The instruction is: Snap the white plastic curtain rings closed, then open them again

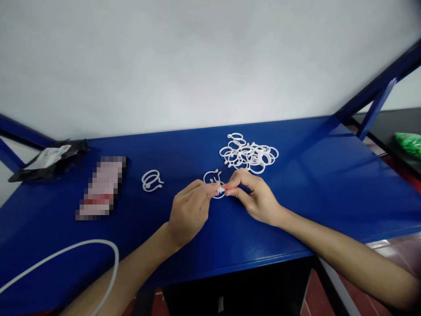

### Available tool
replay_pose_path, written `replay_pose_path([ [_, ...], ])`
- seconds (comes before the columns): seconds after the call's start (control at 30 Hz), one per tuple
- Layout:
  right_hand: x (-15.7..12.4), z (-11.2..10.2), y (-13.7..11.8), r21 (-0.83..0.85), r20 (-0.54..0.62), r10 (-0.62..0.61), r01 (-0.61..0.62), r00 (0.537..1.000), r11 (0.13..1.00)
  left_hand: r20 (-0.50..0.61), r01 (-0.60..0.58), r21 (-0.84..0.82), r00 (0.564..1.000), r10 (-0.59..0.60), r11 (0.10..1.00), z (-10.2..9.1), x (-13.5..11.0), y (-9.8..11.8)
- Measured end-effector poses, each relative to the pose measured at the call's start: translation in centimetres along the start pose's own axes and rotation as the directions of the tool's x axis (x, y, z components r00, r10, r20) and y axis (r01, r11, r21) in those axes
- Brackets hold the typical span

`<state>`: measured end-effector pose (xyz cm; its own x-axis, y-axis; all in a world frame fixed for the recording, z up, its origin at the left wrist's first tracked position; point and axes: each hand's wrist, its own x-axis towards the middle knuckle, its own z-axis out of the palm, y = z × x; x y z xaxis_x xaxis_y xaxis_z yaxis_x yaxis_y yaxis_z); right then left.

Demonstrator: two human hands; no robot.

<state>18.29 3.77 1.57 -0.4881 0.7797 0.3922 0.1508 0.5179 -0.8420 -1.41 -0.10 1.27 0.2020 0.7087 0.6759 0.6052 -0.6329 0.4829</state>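
Observation:
My left hand (190, 213) and my right hand (255, 197) meet over the table's middle, both closed in a pinch. Between their fingertips is a small white plastic ring (219, 197), its joint mostly covered by the fingers. Right behind my fingertips lies a white open ring (206, 175) with small end tabs; fingers partly hide it, and whether it touches the held one I cannot tell. To the left of my left hand sit a few overlapping open rings (151, 180). A tangled pile of white rings (251, 153) lies beyond my right hand.
The blue table (250, 245) meets a pale wall (197, 66). At left lie a pixelated rectangular object (105, 184) and a black plastic package (52, 158) with a white label. A white cable (66, 250) loops across the lower left. Blue frame bars (378, 107) stand at right.

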Motion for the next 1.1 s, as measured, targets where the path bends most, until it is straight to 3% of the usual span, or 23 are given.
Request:
replay_pose_path([
  [0.17, 0.0, -0.2, -0.7, -0.145, 0.041, -0.146, 0.151, 0.988, 0.978, -0.067, -0.199, 0.069, 0.977, 0.203, 0.978, 0.1, -0.3, -0.1],
  [0.27, 0.7, -1.0, -0.5, -0.241, 0.051, -0.216, 0.222, 0.975, 0.945, 0.020, -0.169, 0.133, 0.986, 0.168, 0.977, 0.0, 0.2, -0.5],
  [0.33, 1.4, -2.2, 0.0, -0.394, 0.014, -0.262, 0.246, 0.965, 0.886, 0.083, -0.116, 0.205, 0.991, 0.101, 0.972, -0.1, 0.7, -0.9],
  [0.43, 2.4, -4.4, 1.4, -0.639, -0.130, -0.245, 0.108, 0.961, 0.762, 0.171, -0.071, 0.288, 0.985, 0.022, 0.955, -0.1, 1.1, -1.9],
  [0.5, 2.9, -5.9, 2.7, -0.718, -0.228, -0.219, -0.011, 0.949, 0.696, 0.254, -0.084, 0.304, 0.967, 0.005, 0.949, -0.2, 1.1, -2.4],
  [0.6, 3.2, -7.2, 4.5, -0.761, -0.259, -0.195, -0.076, 0.946, 0.644, 0.359, -0.132, 0.291, 0.933, 0.020, 0.948, -0.2, 1.0, -2.7],
  [0.7, 3.3, -7.4, 5.4, -0.770, -0.222, -0.170, -0.066, 0.960, 0.635, 0.408, -0.160, 0.269, 0.912, 0.038, 0.950, -0.3, 0.9, -2.4],
  [1.1, 3.1, -7.0, 4.5, -0.778, -0.193, -0.162, -0.050, 0.968, 0.626, 0.464, -0.242, 0.231, 0.879, 0.112, 0.942, -0.6, 0.8, -1.7],
])
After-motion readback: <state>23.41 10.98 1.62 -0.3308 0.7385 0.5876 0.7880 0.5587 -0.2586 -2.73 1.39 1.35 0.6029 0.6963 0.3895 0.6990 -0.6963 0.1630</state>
